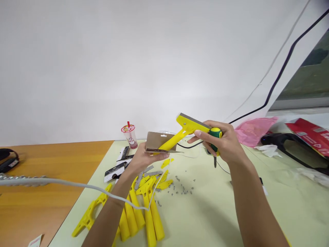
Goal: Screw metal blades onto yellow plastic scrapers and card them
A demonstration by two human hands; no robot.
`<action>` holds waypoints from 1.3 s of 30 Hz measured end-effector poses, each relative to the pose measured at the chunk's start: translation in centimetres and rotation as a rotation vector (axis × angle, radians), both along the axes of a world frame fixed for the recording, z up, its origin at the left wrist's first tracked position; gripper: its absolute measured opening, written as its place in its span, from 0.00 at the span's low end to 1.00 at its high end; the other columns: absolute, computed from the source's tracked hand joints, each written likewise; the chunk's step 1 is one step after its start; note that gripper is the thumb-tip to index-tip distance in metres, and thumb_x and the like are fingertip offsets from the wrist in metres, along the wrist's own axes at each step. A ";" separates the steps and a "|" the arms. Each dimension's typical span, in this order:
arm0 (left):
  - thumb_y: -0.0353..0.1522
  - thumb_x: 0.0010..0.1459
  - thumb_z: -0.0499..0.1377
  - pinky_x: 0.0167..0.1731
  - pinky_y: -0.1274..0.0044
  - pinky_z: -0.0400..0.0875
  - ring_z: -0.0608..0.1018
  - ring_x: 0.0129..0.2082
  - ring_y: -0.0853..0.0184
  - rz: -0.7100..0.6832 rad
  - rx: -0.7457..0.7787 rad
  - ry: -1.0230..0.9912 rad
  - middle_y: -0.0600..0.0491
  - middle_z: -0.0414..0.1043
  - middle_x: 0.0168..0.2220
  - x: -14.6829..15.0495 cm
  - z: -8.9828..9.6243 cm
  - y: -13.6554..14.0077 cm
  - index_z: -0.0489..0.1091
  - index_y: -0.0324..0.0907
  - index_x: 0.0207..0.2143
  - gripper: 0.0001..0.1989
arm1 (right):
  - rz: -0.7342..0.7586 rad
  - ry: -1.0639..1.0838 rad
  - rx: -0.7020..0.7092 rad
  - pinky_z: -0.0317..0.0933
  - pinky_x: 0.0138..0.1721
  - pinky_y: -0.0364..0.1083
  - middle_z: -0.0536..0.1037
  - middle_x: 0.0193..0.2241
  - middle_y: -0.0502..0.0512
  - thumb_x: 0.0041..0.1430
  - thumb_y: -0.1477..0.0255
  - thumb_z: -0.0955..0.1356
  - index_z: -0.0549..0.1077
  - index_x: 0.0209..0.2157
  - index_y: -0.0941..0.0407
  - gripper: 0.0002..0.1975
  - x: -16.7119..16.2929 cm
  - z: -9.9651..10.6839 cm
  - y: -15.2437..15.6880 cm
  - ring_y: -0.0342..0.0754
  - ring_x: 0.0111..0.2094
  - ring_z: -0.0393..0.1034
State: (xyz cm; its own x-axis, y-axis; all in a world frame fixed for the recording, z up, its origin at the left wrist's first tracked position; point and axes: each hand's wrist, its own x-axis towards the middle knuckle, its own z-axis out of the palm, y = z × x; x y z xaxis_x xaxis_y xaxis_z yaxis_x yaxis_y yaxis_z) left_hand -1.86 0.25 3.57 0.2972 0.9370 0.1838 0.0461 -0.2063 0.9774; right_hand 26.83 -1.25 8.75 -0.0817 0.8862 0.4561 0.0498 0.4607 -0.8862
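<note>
A yellow scraper point(186, 127) with a grey blade edge is held up above the table, tilted, its head to the upper right. My right hand point(226, 142) is closed on the head's end and also grips a short green and yellow screwdriver point(216, 137), shaft pointing down. My left hand point(142, 159) is closed on a folded brown card point(153, 140) with a hanging slot. The scraper's handle end lies against this card; whether the left fingers also grip the handle is hidden. Below are several yellow scraper handles point(132, 219), loose yellow plates point(164, 185) and grey blades point(138, 180).
Small metal nuts or screws point(183, 188) lie scattered mid-table. A drink cup point(131, 137) stands at the back by black-and-white packs point(115, 171). A white cable point(77, 185) crosses in front of my left arm. Right are a pink bag point(254, 132) and a red package point(311, 135).
</note>
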 end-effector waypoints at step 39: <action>0.53 0.60 0.72 0.29 0.74 0.69 0.74 0.27 0.67 0.078 0.170 0.215 0.49 0.82 0.32 0.7 -0.5 0.6 0.82 0.39 0.38 0.25 | -0.038 -0.339 0.224 0.70 0.42 0.53 0.87 0.36 0.55 0.69 0.54 0.76 0.85 0.33 0.50 0.16 -4.4 -1.5 0.4 0.54 0.38 0.80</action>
